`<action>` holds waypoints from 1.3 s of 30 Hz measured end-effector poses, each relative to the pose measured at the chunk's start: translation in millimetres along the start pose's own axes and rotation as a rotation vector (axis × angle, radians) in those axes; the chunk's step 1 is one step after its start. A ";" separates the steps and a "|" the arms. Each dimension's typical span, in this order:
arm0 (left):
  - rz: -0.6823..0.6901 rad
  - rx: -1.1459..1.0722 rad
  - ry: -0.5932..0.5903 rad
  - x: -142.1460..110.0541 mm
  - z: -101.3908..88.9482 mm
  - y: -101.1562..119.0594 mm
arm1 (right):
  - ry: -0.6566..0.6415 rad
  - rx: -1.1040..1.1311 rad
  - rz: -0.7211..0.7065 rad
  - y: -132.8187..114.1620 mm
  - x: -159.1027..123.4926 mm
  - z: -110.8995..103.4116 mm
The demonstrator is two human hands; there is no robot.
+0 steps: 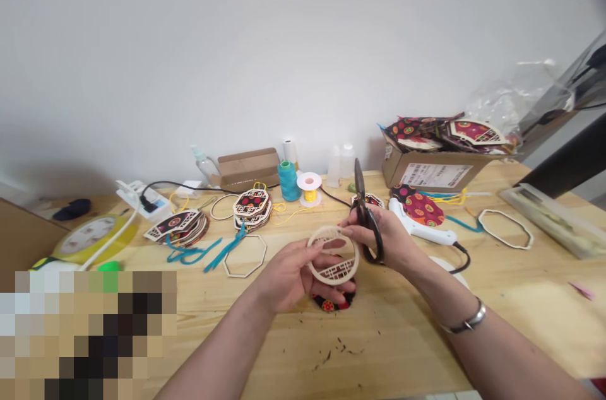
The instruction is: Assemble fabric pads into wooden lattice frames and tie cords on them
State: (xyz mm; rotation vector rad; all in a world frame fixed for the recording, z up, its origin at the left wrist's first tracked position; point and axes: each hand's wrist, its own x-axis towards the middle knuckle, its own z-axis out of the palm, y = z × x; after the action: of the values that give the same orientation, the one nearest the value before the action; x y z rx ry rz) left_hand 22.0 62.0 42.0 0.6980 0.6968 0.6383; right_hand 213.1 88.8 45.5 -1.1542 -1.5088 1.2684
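Observation:
My left hand [291, 274] grips a round, pale wooden lattice frame [338, 272] by its left rim, fingers spread behind its openings. Black-handled scissors [360, 192] are held in my right hand [391, 237], blades pointing up and away. The right fingertips also touch the frame's upper right edge. Under the left fingers, a round dark floral fabric piece [327, 304] lies on the wooden table [265, 349], partly hidden. Dark scraps [338, 346] are scattered in front of it.
A white glue gun [426, 229] and floral fabric circles [423, 205] lie to the right. Behind stand a teal thread cone [288, 180], a yellow spool [309, 188] and a filled cardboard box [428, 170]. Stacked octagonal pieces [252, 207], teal ribbons [226, 248] and a power strip [151, 203] are left.

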 end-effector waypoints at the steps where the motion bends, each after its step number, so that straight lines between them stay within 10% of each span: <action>1: 0.049 -0.028 0.049 0.9 -0.3 1.4 | 0.038 0.001 0.012 1.1 0.9 0.3; 15: 0.328 -0.219 0.290 3.7 -5.0 9.2 | -0.007 -0.470 -0.032 4.3 -3.3 1.5; 24: 0.386 -0.176 0.280 3.7 -8.4 8.4 | 0.270 -1.051 -0.202 4.2 -5.6 4.9; 39: 0.471 -0.210 0.350 2.1 -6.5 10.8 | 0.279 -1.110 -0.363 8.6 -7.7 1.7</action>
State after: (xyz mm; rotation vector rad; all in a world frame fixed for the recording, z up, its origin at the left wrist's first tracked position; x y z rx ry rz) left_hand 15.4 72.2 45.6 0.5603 0.7770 1.2706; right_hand 214.4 81.5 36.4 -1.5105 -2.1136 -0.0763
